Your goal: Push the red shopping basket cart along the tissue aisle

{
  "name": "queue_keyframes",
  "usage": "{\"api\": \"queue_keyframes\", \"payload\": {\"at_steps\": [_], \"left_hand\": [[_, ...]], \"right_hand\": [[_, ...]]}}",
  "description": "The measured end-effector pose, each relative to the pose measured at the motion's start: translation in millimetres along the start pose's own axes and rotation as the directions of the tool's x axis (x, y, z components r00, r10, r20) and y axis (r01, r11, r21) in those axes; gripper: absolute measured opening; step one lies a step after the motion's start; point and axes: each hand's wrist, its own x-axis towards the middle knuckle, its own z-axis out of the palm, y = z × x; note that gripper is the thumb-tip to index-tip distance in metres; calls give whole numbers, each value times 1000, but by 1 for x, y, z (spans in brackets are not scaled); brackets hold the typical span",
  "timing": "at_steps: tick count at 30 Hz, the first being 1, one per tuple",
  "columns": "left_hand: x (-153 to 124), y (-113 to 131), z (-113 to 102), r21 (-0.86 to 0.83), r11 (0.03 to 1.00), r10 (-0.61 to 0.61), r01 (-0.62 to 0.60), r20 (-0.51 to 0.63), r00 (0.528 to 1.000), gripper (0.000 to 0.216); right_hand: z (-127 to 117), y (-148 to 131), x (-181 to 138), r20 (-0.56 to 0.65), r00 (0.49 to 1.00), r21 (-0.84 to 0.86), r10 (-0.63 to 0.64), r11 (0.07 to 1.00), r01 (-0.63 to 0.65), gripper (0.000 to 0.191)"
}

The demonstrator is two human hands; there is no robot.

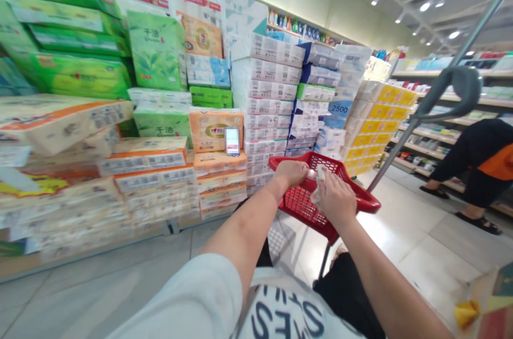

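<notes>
My left hand (292, 172) is closed over the near rim of a red plastic shopping basket (363, 201), fingers wrapped round it. My right hand (335, 197) rests on the same rim just to the right and is closed on a crumpled white tissue or cloth (319, 185). The basket has a mesh wall and a long grey pull handle (457, 91) that rises up to the right. I cannot see inside the basket.
Tall stacks of tissue packs (160, 168) fill the left and centre, with a small price tag (232, 141) on them. Yellow packs (385, 115) stand further right. Another person (476, 168) bends at shelves on the right. Pale tiled floor (401, 243) lies below.
</notes>
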Motion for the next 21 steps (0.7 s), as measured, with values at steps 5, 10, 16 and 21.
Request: {"api": "queue_keyframes", "payload": {"at_steps": [5,10,16,21], "left_hand": [[0,-1,1,-3,1000,5,-5,-8,1000,39],[-1,1,-2,18,1000,18,-18,20,1000,39],[-1,1,-1,15,1000,17,-17,11,1000,39],[0,0,-1,9,1000,15,-15,2,1000,38]], "right_hand": [[-4,-3,-5,-2,997,1,-82,997,82,40],[-3,-3,1,1,1000,15,-7,1000,7,42],[-2,-4,-2,-54,998,29,-45,998,47,41],[-3,-2,3,-19,1000,18,-24,1000,24,41]]}}
